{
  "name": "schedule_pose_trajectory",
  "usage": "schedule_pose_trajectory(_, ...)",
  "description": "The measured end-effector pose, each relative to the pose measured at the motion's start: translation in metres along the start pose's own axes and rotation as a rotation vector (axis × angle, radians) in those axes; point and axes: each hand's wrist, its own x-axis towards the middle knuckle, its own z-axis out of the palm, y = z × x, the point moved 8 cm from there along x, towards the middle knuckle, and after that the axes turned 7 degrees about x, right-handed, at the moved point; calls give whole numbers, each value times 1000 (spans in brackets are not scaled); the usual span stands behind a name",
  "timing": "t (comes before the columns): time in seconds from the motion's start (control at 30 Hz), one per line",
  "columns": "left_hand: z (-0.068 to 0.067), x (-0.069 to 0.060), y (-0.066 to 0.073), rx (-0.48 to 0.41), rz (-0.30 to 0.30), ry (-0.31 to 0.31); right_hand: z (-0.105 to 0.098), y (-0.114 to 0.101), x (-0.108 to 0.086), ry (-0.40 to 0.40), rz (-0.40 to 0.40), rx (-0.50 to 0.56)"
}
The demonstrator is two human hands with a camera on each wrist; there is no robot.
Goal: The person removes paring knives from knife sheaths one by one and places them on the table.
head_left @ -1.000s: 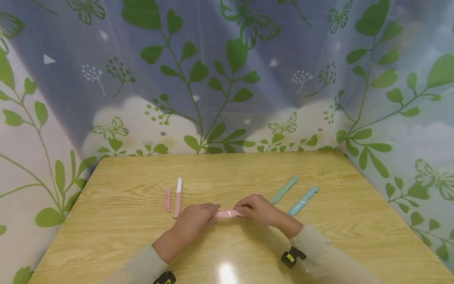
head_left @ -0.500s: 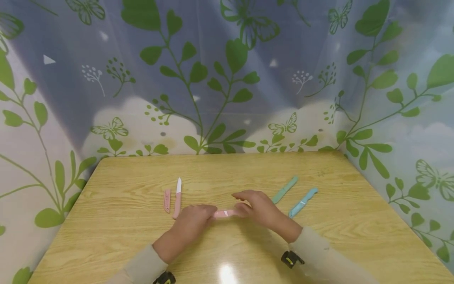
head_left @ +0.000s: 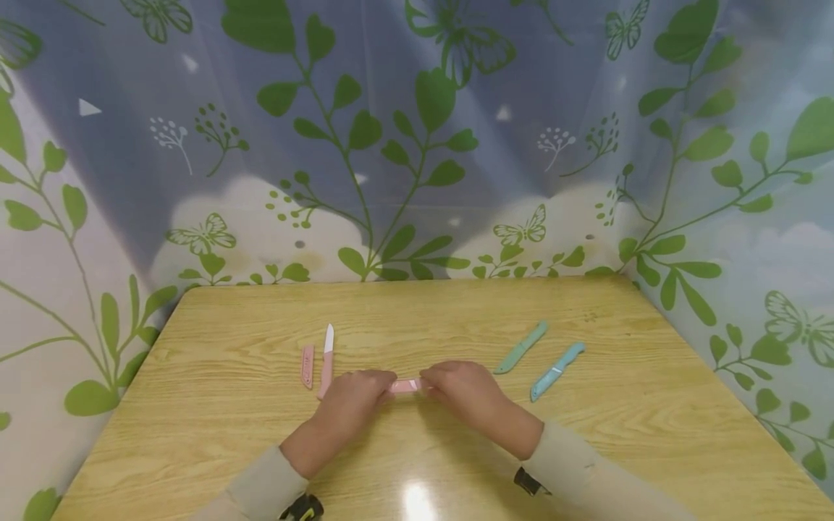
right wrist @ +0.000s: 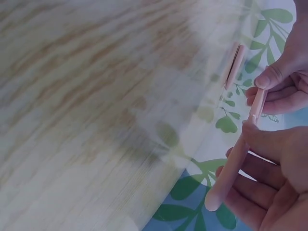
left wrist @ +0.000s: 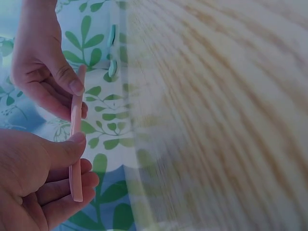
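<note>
Green leaves and butterflies cover the blue-and-white cloth (head_left: 404,166) at the back and sides, which runs out of the head view on three sides. One wood-grained table (head_left: 423,318) stands before it, its near edge cut off. Two beige sleeves (head_left: 599,474) enter from below, also cut off.

The left hand (head_left: 348,405) and the right hand (head_left: 472,394) are slightly apart, joined by the sheathed pink knife (head_left: 405,386) they both hold, which lies level between them over the table. The left thumb and fingers pinch its sheath end; the right hand grips the rounded handle. From the head, only a short middle stretch shows, with a white patch that could be blade or glare; the wrist views show both ends.

Three other knives lie on the table: a blue knife (head_left: 557,372) and a green knife (head_left: 521,348) beyond the right hand, and a bare pink-handled knife (head_left: 328,373), white blade pointing away, near the left hand. Whether its handle touches that hand is hard to tell. One loose pink sheath (head_left: 308,366) lies just left of it. Two black wrist devices (head_left: 308,508) are partly hidden, one at each sleeve.
</note>
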Motion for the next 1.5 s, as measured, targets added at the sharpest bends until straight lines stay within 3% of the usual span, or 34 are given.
schedule_pose_trajectory(0.33,2,-1,-1,10,6,-9,3,0,1,6,30,-87)
schedule_pose_trajectory(0.57,4,0,-2,19,3,-20,3,1,0,3,35,-92)
schedule_pose_trajectory(0.8,4,-3,-7,0,-47,-29,1,7,-3,-13,68,-72)
schedule_pose_trajectory(1.5,2,-4,-9,-7,-70,-24,1,16,-10,-6,91,-62)
